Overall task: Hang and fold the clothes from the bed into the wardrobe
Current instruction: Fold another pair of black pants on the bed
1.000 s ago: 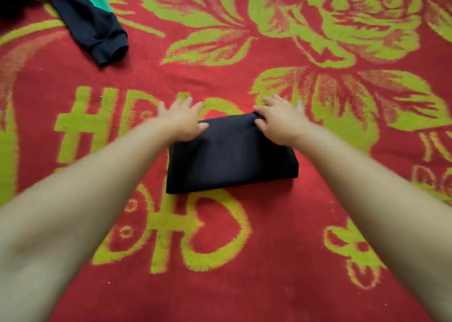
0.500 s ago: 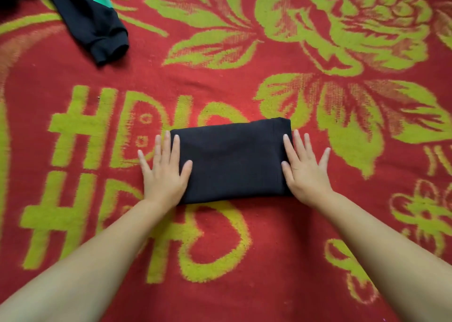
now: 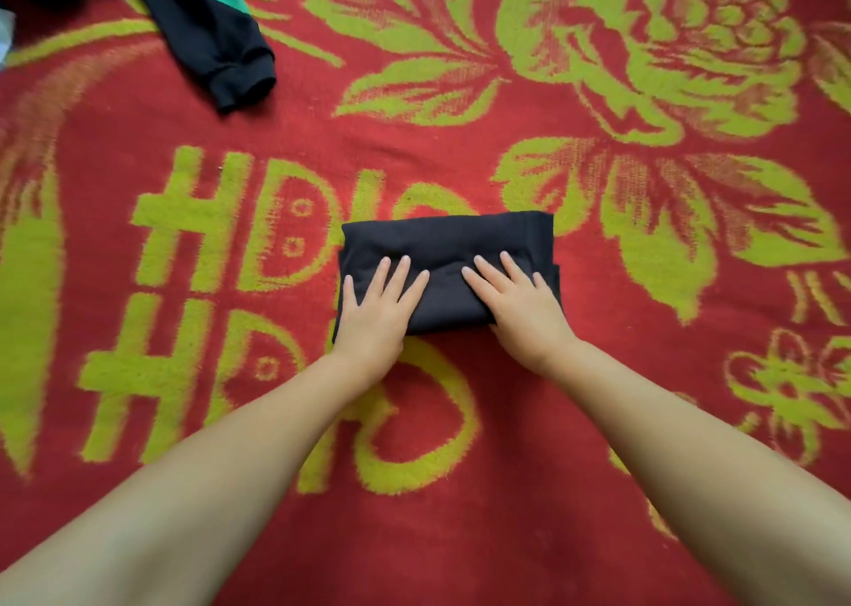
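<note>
A black garment (image 3: 444,246), folded into a small rectangle, lies in the middle of the red and green bed blanket (image 3: 529,490). My left hand (image 3: 375,313) presses flat on its near left part, fingers straight and spread. On the near right part rests my right hand (image 3: 522,304), also flat with straight fingers. The cloth bulges slightly between the two hands. Both palms cover the garment's near corners.
A second black garment with a green part (image 3: 216,39) lies crumpled at the far left of the blanket, its cuffed sleeve pointing toward me. The wardrobe is out of view.
Both hands moved from the garment's left and right sides onto its top, closer together, and now press it flat. The camera view shifted slightly.
</note>
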A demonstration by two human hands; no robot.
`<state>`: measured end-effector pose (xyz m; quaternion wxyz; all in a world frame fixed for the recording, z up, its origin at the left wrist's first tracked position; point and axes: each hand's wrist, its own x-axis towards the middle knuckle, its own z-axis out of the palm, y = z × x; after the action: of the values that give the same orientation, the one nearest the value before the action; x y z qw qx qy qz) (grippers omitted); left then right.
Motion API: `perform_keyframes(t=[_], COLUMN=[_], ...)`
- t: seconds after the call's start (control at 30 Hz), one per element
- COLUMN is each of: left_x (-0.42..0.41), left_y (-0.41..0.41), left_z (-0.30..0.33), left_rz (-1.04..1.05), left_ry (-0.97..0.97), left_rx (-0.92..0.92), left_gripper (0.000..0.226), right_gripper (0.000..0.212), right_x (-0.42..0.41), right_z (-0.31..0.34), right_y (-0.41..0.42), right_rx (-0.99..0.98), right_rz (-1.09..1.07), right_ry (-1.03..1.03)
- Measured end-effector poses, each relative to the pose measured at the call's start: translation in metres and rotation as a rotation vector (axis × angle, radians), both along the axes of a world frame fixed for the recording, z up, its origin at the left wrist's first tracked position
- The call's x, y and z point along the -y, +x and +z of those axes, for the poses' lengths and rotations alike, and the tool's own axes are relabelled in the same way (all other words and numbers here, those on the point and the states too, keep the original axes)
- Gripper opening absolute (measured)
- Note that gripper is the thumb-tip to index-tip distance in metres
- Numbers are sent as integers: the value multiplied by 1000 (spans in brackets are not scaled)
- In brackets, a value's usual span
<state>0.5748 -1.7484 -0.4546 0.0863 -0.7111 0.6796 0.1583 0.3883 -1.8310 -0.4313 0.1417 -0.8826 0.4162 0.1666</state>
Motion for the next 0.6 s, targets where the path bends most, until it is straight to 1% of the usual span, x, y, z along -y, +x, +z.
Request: perform_keyframes(t=[0.07, 0.17, 0.23, 0.3, 0.4, 0.5, 0.6], left_x=[4, 7, 0, -13, -55, -102, -177], left_y=[6, 14, 19, 23, 32, 44, 62], left_z=[23, 65, 97, 128, 172, 202, 233], left_rz=[25, 72, 64, 48, 142, 228, 394], left_ry=[46, 82, 108, 126, 100, 112, 91], left_rx=[-58, -148, -154, -117, -83, -60, -44], left_gripper=[77, 73, 73, 74, 77, 78, 76], right_gripper=[66, 64, 65, 64, 62, 62, 67], right_x=[6, 12, 9, 3, -21, -45, -93], right_z=[21, 59, 90, 120, 160, 184, 210], right_y=[7, 16, 20, 26, 42, 67, 110], right_rx=[-21, -36, -66, -80, -77, -74, -51], right_rz=[-25, 2, 62, 130, 271, 410, 584], right_ry=[61, 74, 71, 67, 8, -19, -31])
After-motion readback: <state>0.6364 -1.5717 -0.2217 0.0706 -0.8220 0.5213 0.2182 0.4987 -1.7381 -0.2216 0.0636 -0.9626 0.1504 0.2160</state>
